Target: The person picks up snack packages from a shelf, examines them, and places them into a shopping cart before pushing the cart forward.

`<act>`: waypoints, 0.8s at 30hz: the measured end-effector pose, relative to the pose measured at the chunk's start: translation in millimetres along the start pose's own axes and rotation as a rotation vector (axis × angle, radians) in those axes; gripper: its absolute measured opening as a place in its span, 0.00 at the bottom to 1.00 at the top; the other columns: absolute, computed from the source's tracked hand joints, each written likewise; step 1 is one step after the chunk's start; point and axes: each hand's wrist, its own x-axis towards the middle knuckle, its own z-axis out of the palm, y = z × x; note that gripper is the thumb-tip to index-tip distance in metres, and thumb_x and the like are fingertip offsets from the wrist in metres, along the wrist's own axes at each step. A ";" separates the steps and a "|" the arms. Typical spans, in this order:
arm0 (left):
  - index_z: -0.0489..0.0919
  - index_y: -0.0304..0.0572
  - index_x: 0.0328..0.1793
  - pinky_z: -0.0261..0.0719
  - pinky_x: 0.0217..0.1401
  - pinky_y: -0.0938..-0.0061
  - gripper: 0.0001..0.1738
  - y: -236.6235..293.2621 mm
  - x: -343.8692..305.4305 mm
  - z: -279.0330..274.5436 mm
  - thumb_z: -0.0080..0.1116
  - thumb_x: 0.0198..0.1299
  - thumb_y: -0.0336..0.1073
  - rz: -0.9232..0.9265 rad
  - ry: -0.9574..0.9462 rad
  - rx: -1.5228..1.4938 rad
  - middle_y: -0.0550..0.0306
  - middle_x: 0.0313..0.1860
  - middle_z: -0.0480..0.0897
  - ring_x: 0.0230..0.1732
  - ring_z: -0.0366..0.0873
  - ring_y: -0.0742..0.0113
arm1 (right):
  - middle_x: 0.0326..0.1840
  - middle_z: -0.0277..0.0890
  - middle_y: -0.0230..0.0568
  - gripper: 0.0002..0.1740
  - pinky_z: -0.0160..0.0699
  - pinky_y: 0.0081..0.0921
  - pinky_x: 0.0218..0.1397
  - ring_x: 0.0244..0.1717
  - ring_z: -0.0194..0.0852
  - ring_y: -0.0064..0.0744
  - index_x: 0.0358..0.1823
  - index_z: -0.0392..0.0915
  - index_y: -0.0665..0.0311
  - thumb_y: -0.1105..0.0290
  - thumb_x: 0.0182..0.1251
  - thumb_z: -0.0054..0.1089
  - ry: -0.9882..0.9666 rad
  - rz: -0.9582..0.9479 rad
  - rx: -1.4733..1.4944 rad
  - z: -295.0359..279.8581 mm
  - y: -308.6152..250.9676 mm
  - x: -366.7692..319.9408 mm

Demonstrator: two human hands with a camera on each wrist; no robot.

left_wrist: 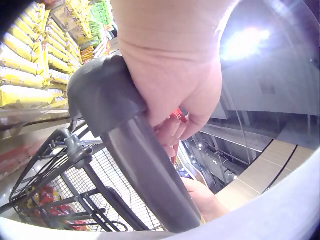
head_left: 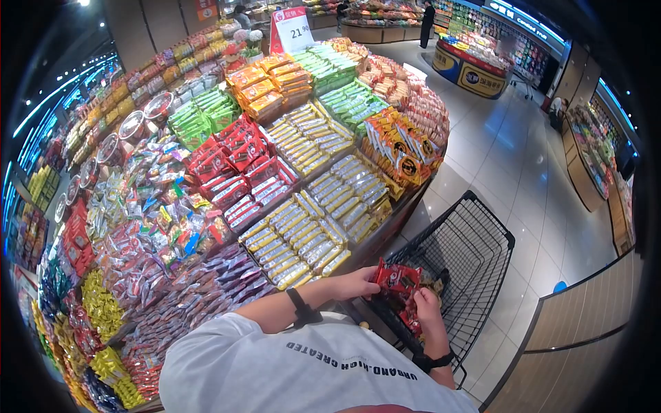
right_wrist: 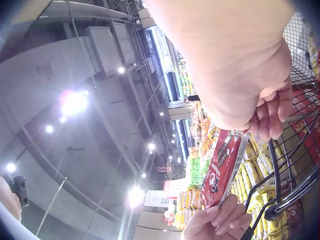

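Note:
A red snack packet (head_left: 397,277) with printed front is stretched between the two hands over the near end of a shopping cart. The left hand (head_left: 358,283) pinches one end of it; the right hand (head_left: 428,307) pinches the other. In the right wrist view the long red packet (right_wrist: 225,162) runs from the right hand (right_wrist: 255,95) down to the left fingers (right_wrist: 225,220). The left wrist view shows the left hand (left_wrist: 175,82) with fingers curled beside the cart's dark handle (left_wrist: 145,165), the packet mostly hidden behind it. Part of the right hand (left_wrist: 202,200) shows below.
The black wire cart (head_left: 475,255) holds red packets (left_wrist: 50,202). To its left rises a large display of wrapped snacks (head_left: 296,230) with a price sign (head_left: 292,31). A tiled aisle (head_left: 509,158) runs on the right, past a wooden counter (head_left: 585,316) and a distant standing person (head_left: 427,24).

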 end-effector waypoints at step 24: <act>0.79 0.40 0.54 0.77 0.44 0.74 0.16 -2.8 -2.8 7.1 0.56 0.75 0.45 0.026 0.150 0.323 0.64 0.38 0.80 0.40 0.75 0.75 | 0.30 0.80 0.37 0.10 0.74 0.20 0.28 0.26 0.79 0.23 0.35 0.75 0.63 0.68 0.75 0.48 0.359 -0.015 -0.240 -128.6 51.7 64.9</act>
